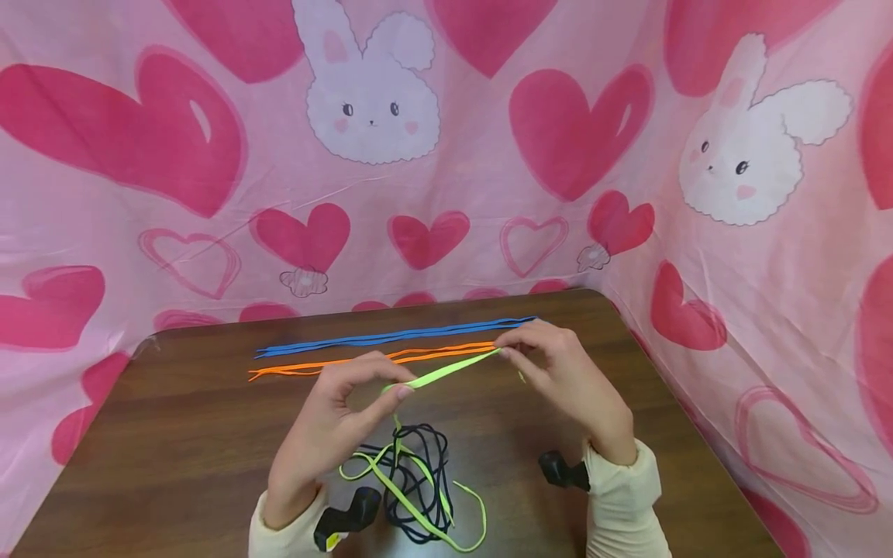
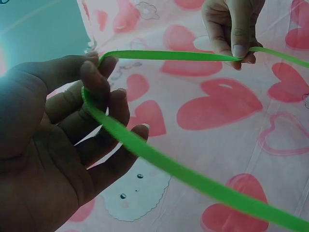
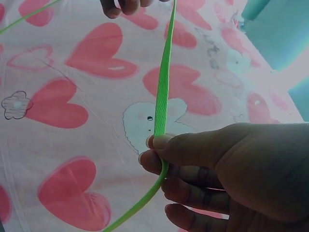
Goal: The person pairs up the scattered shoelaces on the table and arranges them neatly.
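Observation:
A flat neon-green shoelace (image 1: 453,371) is stretched between my two hands above the table. My left hand (image 1: 342,411) pinches it between thumb and forefinger; in the left wrist view the lace (image 2: 193,181) also trails down past the other fingers. With thumb and fingertips my right hand (image 1: 568,376) pinches the lace farther right, and a short end hangs below. In the right wrist view the lace (image 3: 163,96) runs from the thumb up toward the left hand. The rest of the green lace lies loosely over a tangle of black laces (image 1: 425,480) on the table.
Behind the hands, orange laces (image 1: 300,370) and blue laces (image 1: 391,336) lie straight, side by side, across the brown table (image 1: 174,442). A pink cloth with hearts and rabbits (image 1: 481,155) hangs along the back and right edges. Each wrist carries a black camera mount (image 1: 363,508).

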Action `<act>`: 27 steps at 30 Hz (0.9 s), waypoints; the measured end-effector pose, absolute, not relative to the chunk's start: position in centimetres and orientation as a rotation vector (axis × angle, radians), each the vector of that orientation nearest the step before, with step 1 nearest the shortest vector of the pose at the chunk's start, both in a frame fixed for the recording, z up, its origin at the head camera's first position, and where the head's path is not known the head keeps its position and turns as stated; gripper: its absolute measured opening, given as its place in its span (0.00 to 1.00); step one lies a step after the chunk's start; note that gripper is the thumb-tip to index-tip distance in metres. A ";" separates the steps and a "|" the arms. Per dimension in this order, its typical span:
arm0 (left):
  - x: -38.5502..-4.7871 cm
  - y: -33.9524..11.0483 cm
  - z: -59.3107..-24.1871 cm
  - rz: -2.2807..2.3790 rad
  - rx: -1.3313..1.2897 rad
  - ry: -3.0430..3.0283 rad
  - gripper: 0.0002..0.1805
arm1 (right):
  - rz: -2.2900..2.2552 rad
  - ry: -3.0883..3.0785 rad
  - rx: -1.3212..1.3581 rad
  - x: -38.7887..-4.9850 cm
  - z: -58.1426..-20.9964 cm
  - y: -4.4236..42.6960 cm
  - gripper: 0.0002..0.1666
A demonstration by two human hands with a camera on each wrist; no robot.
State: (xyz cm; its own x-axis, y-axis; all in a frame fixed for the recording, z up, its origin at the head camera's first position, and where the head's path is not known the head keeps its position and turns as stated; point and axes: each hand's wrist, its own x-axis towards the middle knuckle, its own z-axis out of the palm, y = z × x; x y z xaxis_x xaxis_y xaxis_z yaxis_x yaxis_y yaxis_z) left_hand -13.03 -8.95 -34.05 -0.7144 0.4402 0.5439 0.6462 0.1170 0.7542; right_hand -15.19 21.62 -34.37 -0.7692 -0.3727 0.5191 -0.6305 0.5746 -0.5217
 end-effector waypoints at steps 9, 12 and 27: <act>-13.0 -9.0 -34.1 -1.585 -1.127 -2.223 0.14 | 1.015 -2.492 0.769 -15.6 -34.4 22.1 0.14; -13.0 -9.1 -34.0 -1.550 -1.103 -2.219 0.15 | 1.025 -2.482 0.749 -15.6 -34.4 22.4 0.13; -12.6 -9.5 -33.4 -1.645 -0.903 -2.111 0.19 | 0.939 -2.481 0.607 -15.7 -34.4 24.2 0.12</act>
State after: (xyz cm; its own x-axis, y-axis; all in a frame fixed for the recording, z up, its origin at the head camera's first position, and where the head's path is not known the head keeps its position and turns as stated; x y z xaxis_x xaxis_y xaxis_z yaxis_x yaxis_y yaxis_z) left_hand -12.61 -9.51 -33.35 -0.7508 0.2842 0.5963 0.6477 0.1390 0.7491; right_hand -15.73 24.20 -34.37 -0.8179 -0.2483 0.5190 -0.5298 0.6769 -0.5110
